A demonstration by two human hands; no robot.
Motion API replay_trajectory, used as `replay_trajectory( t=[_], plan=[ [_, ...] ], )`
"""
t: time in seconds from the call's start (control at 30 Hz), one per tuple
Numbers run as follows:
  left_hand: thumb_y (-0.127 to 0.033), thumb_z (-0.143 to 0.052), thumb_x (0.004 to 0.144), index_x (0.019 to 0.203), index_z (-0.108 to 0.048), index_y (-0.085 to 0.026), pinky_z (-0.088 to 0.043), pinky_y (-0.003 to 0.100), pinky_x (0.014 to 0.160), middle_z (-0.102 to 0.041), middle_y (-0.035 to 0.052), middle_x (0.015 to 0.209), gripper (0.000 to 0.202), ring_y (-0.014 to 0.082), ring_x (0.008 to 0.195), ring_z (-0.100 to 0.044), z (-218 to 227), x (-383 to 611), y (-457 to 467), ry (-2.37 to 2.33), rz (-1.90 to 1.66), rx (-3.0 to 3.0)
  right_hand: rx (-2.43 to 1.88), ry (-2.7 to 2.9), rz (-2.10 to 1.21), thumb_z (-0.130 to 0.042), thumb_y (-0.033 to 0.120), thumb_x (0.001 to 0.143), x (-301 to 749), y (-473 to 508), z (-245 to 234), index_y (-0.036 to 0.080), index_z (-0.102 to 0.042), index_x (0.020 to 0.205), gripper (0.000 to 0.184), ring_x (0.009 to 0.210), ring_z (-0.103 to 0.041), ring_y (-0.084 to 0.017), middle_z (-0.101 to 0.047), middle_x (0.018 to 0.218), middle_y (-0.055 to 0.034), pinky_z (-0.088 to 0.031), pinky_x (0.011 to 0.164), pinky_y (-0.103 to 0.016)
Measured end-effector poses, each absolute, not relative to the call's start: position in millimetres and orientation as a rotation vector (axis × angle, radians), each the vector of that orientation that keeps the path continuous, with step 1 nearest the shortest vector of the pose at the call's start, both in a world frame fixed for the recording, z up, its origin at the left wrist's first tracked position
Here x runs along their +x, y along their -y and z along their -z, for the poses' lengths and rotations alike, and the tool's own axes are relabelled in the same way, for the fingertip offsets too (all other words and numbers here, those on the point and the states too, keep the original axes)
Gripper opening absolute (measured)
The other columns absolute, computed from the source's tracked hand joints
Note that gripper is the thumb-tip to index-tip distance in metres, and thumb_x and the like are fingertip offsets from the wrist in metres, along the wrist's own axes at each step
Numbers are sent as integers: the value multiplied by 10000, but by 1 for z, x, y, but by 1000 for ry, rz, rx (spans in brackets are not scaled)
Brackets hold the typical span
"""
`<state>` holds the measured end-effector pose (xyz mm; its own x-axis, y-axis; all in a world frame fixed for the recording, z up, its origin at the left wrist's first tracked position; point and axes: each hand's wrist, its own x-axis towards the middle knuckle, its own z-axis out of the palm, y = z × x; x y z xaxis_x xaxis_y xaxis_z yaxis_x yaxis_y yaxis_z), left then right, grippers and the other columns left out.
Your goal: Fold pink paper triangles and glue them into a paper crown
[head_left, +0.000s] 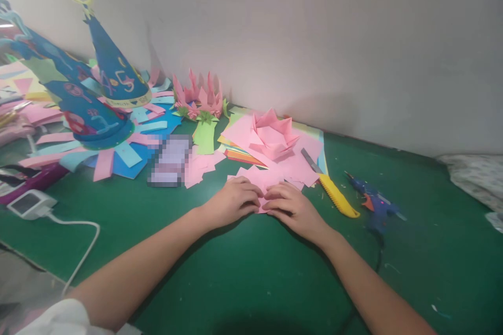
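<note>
Both hands meet over a small piece of pink paper [262, 206] on the green table. My left hand [234, 200] has its fingers closed on the paper's left side. From the right, my right hand [294, 207] curls its fingers onto the same piece. Most of that paper is covered by the fingers, so any fold in it is hidden. Just beyond the hands lie loose pink paper pieces [253, 174]. A pink folded paper flower [273, 136] sits behind them on a stack of coloured sheets [239, 154].
A yellow utility knife [338, 196], blade out, and a blue glue gun [375, 201] lie to the right. At left are a blurred-out phone [170, 161], blue cone hats [116, 63] with paper strips, and a white charger [32, 204]. A pink paper crown [200, 97] stands near the wall.
</note>
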<state>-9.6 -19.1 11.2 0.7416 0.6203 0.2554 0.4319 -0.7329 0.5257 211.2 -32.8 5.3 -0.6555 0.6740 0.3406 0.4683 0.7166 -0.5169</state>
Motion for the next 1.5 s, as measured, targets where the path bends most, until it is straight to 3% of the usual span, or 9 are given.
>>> replay_trajectory(
  t=[0.23,0.4,0.9,1.13,1.5],
  plan=[
    [-232,-533,872,836,-626,-192,-355,316,868,-650,5,1030,107,160,922,-535,-19,-7,24,-890,-522,2493,-1011,2458,-483,-532,273,885,209,37,-10,247,-680,857,153,885,-556,-185,-639,882,-36,-402,806,-367],
    [-248,-523,872,967,-614,-218,-327,330,901,-635,-1,1085,136,175,971,-518,-19,-8,25,-921,-489,2496,-1015,2419,-666,-544,246,875,207,35,-9,224,-642,797,127,832,-562,-170,-640,821,-22,-418,774,-333],
    [-279,-520,866,1015,-613,-228,-308,366,903,-614,17,1130,182,205,1007,-482,-19,-10,30,-962,-475,2485,-1129,2290,-823,-523,223,870,205,32,-13,215,-604,785,117,805,-569,-164,-626,827,-23,-449,741,-313],
    [-278,-515,887,979,-635,-231,-330,344,879,-623,2,1104,158,182,980,-502,-14,-7,26,-952,-504,2452,-1226,2253,-735,-541,200,834,200,32,-8,198,-574,733,106,701,-531,-149,-579,751,-14,-424,621,-279],
    [-269,-561,859,922,-651,-207,-353,351,873,-637,14,1059,126,188,978,-521,-14,-2,26,-996,-529,2396,-1292,2203,-575,-565,210,824,193,36,-3,197,-562,718,106,729,-517,-172,-571,733,-18,-403,662,-308]
  ],
)
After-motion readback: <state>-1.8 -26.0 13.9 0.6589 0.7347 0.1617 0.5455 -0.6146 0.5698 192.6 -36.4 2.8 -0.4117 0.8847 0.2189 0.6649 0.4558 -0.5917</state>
